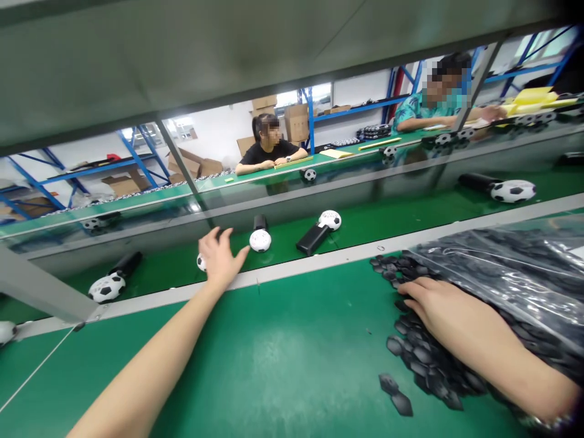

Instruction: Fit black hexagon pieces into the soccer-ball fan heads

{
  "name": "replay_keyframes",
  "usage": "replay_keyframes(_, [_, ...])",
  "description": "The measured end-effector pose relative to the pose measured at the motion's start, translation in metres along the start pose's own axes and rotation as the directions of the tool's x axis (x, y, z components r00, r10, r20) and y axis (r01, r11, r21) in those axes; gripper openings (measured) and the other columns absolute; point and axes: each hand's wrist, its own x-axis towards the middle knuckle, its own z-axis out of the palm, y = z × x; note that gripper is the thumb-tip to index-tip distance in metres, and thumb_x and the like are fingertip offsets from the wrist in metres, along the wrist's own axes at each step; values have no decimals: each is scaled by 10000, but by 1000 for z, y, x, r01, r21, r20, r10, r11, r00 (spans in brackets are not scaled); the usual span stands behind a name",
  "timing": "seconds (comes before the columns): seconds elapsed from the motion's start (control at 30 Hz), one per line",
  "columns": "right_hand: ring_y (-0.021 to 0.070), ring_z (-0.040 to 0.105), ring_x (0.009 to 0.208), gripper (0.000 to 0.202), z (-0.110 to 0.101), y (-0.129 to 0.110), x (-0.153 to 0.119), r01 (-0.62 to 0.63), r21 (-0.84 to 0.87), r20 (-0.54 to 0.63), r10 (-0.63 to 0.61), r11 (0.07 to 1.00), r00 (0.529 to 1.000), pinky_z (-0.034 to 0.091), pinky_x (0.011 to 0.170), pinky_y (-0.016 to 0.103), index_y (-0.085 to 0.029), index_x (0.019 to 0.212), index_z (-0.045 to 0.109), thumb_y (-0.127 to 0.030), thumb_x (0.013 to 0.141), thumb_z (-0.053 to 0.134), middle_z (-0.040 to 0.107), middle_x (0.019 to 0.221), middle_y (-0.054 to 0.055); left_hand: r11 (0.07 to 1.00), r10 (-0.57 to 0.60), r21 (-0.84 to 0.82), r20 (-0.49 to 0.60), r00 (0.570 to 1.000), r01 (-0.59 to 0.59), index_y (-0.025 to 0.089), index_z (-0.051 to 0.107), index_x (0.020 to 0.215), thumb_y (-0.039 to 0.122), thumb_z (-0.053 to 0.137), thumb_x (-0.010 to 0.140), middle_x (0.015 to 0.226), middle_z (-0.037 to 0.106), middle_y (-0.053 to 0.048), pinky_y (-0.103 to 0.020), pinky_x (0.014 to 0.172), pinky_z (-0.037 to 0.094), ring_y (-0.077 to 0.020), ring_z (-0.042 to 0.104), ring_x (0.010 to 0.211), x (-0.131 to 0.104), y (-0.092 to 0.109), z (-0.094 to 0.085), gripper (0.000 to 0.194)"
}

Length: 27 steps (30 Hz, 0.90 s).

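My left hand (222,258) reaches over the sunken green belt with its fingers spread apart. A white and black soccer-ball-shaped piece (201,262) shows partly behind it. To its right lies another ball piece (260,240) with a black handle-like block, and further right a third (329,220) with its black block (312,238). My right hand (440,307) rests at the edge of a pile of small black angular plastic pieces (422,353), fingers bent down and pinched at one; the fingertips are partly hidden. Two loose black pieces (395,394) lie apart from the pile.
A clear plastic bag (511,280) of black pieces lies at the right. A metal rail (283,269) separates the green worktop (274,365) from the belt. More ball pieces (107,287) lie along it. A slanted post (41,283) stands left; two people sit across.
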Motion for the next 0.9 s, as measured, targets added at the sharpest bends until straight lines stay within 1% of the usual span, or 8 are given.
replay_keyframes(0.1, [248,600,764,213,-1,0,0,-9,-15,8,9,1000,1000,470,598,355,-186,863,651,-151,812,447,640,867,79,988,153,-36,139,979,-149,240,395,1257,375,657,673,1360,299,-107,-439,1033,261,-311,249,1280,1,30,29,654])
replay_keyframes(0.27, [238,612,734,223,-7,-2,2,-34,-29,34,35,999,999,463,627,361,-182,912,658,-152,806,464,650,886,80,987,155,-89,260,953,-137,186,461,1185,256,607,699,1172,457,-117,-358,882,439,-259,518,1066,20,55,56,512])
replay_keyframes(0.33, [233,612,726,214,-11,-4,3,-45,-30,56,47,999,997,450,638,360,-181,911,660,-153,806,475,652,869,77,983,176,-104,278,944,-153,180,483,1143,274,601,695,1123,482,-100,-351,873,446,-250,546,1020,22,62,41,473])
replay_keyframes(0.47, [249,588,779,191,-19,-8,5,-34,-34,62,36,999,997,408,650,362,-186,868,658,-159,820,475,650,819,67,959,281,-129,334,900,-252,222,499,1086,372,620,666,1141,506,-55,-367,860,448,-262,551,1003,-9,76,-18,462])
replay_keyframes(0.57, [261,570,793,169,-23,-11,6,-11,-44,57,14,999,998,382,642,357,-183,822,651,-159,812,484,642,805,69,913,395,-103,457,797,-394,236,484,1067,425,592,686,1148,528,-63,-400,765,477,-282,574,937,-56,88,-60,439])
replay_keyframes(0.7, [238,571,732,164,-23,-10,6,7,-40,65,-4,999,998,374,628,333,-172,786,624,-167,825,464,630,746,67,905,399,-169,654,643,-390,257,459,1133,440,653,625,1291,449,-91,-436,755,484,-325,568,975,-105,93,-87,573])
replay_keyframes(0.8, [226,582,693,176,-24,-9,7,-43,-52,67,47,998,997,366,592,316,-180,730,591,-188,843,457,630,702,54,864,465,-275,757,459,-421,318,365,1271,233,651,619,1431,291,-59,-454,832,458,-341,500,1102,-109,87,-91,717])
replay_keyframes(0.9, [221,584,624,189,-24,-8,7,-111,-55,63,114,992,991,347,525,306,-182,717,584,-241,855,469,629,660,50,767,584,-320,708,398,-556,339,433,1226,59,543,628,1437,297,-23,-523,938,349,-352,334,1246,-94,82,-89,670])
